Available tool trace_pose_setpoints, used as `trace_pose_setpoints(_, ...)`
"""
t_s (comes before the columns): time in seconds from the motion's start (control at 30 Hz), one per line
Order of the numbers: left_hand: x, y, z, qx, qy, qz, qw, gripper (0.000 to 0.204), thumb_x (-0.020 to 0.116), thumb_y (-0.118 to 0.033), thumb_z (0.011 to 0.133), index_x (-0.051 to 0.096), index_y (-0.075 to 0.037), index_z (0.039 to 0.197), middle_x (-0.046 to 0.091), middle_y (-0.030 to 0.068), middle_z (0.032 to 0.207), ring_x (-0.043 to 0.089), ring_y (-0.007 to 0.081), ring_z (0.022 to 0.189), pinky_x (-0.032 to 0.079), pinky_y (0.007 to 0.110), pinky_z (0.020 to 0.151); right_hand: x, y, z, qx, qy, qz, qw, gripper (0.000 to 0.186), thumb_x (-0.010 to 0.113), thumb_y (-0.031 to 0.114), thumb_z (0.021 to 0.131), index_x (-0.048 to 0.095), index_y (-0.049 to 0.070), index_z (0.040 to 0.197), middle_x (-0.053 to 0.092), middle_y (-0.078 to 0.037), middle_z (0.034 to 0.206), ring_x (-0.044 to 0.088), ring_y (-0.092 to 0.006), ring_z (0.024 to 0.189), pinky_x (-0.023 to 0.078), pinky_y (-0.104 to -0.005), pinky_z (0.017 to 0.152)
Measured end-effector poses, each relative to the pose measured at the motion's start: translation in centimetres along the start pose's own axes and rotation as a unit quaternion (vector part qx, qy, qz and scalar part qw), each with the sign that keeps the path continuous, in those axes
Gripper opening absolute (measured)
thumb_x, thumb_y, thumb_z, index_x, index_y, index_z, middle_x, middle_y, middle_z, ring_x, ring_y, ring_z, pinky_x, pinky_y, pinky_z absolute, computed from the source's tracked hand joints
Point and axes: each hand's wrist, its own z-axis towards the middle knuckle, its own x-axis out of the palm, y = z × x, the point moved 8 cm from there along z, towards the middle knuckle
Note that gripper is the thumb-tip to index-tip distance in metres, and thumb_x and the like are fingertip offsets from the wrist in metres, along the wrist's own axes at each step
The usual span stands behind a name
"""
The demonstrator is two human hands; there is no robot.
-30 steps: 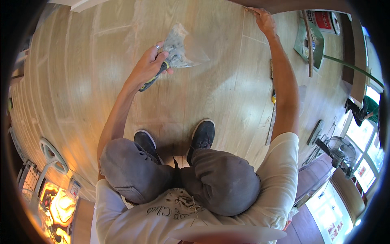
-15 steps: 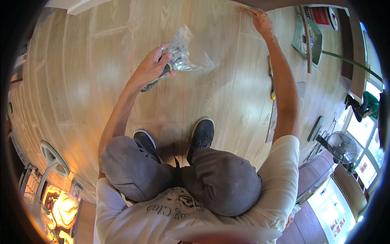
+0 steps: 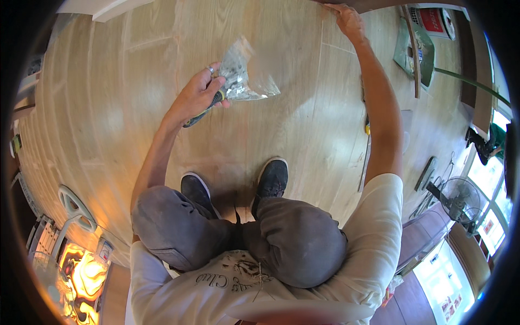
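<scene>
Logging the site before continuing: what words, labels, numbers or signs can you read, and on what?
White shirt: dark front lettering, partly legible, not copied here.
Red can: label too small to read.
Bright panel, lower right: reddish marks, too small.
Dark handle in left hand: no legible text.

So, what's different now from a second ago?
The left hand has drifted slightly toward the body, bringing the clear plastic bag and the dark-handled tool with it. Nothing was visibly taken hold of or let go. The right hand stays far forward by the brown panel, and the shoes stay put.
</scene>
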Motion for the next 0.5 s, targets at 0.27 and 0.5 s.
trace_pose_setpoints(0.27,-0.7,1.0,-0.2,0.020,-0.001,-0.013,1.000,0.047,0.048,-0.023,0.111,0.041,0.001,0.150,0.068,0.0064,0.102,0.070,0.0126,0.076,0.054,0.027,0.068,-2.2,7.4,-8.9,-0.078,-0.053,0.044,0.995,0.048,0.057,0.000,0.093,0.072,0.026,0.130,0.072,-0.008,0.120,0.068,-0.0356,0.102,0.057,-0.0427,0.088)
trace_pose_setpoints(0.5,1.1,-0.5,-0.8,0.037,0.028,0.025,0.999,0.045,0.047,-0.023,0.111,0.043,-0.001,0.150,0.068,0.0060,0.103,0.069,0.0125,0.075,0.052,0.027,0.067,-3.0,3.4,-6.0,-0.003,0.003,0.077,0.997,0.044,0.056,0.004,0.095,0.071,0.026,0.131,0.073,-0.011,0.115,0.068,-0.0354,0.101,0.056,-0.0429,0.089)
